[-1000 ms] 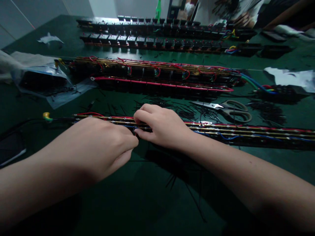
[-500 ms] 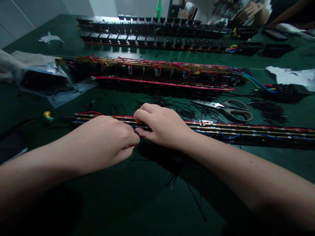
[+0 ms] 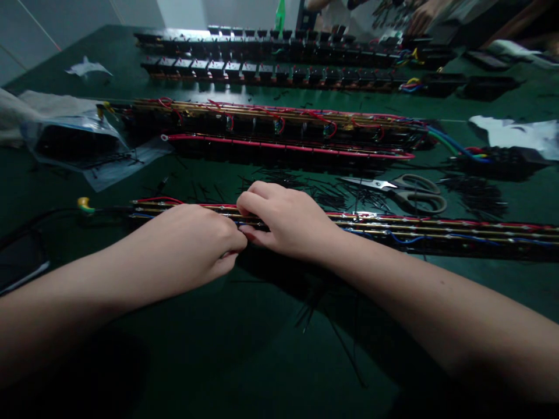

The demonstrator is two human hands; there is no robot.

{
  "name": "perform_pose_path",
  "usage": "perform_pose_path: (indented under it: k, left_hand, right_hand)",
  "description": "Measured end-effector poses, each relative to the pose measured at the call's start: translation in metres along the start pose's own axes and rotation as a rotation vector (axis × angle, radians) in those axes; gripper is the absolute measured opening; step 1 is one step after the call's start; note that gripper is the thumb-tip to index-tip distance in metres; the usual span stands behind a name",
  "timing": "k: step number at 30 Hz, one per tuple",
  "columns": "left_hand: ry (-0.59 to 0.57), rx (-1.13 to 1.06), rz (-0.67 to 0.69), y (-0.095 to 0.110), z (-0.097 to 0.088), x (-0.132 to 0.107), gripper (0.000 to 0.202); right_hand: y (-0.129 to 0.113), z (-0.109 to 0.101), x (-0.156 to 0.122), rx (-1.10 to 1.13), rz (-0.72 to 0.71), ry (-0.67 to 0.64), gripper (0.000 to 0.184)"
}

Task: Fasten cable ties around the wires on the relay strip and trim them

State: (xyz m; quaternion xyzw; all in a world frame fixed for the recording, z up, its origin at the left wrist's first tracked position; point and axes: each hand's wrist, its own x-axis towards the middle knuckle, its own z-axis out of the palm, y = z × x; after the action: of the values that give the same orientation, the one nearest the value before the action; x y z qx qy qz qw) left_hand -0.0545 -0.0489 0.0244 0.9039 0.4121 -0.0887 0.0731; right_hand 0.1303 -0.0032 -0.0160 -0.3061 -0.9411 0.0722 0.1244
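A long black socket strip (image 3: 437, 233) with brass bars and red and blue wires lies across the green table in front of me. My left hand (image 3: 192, 247) is closed, its fingers curled and pinched at the strip's near edge. My right hand (image 3: 288, 218) rests on the strip right beside it, fingers curled over the brass bars and wires. The fingertips of both hands meet at one spot, and what they pinch there is hidden. A yellow-green terminal (image 3: 84, 203) sticks out at the strip's left end.
Scissors (image 3: 406, 192) lie behind the strip among scattered black cable-tie offcuts (image 3: 476, 198). Another wired strip (image 3: 279, 131) lies further back, with rows of black sockets (image 3: 271, 73) beyond. A plastic bag (image 3: 74, 142) sits at left. Another person's hands (image 3: 419, 20) work at the far edge.
My left hand has crept slightly up and right toward the right hand; both stay on the same spot of the strip. The person at the far edge has shifted.
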Motion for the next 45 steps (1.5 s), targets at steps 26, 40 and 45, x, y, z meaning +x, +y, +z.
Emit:
perform_pose_path:
  k: [26, 40, 45]
  left_hand:
    - [0.01, -0.001, 0.263, 0.024, 0.02, -0.001, 0.015]
    - [-0.123, -0.034, 0.183, 0.026, 0.013, -0.001, 0.013]
    - [-0.072, -0.014, 0.14, 0.025, 0.01, -0.003, 0.015]
  right_hand:
    - [0.0, 0.002, -0.001, -0.021, -0.017, 0.015, 0.019]
    - [0.005, 0.0, -0.001, 0.166, 0.008, 0.034, 0.016]
    - [0.005, -0.005, 0.001, 0.294, 0.033, 0.02, 0.023]
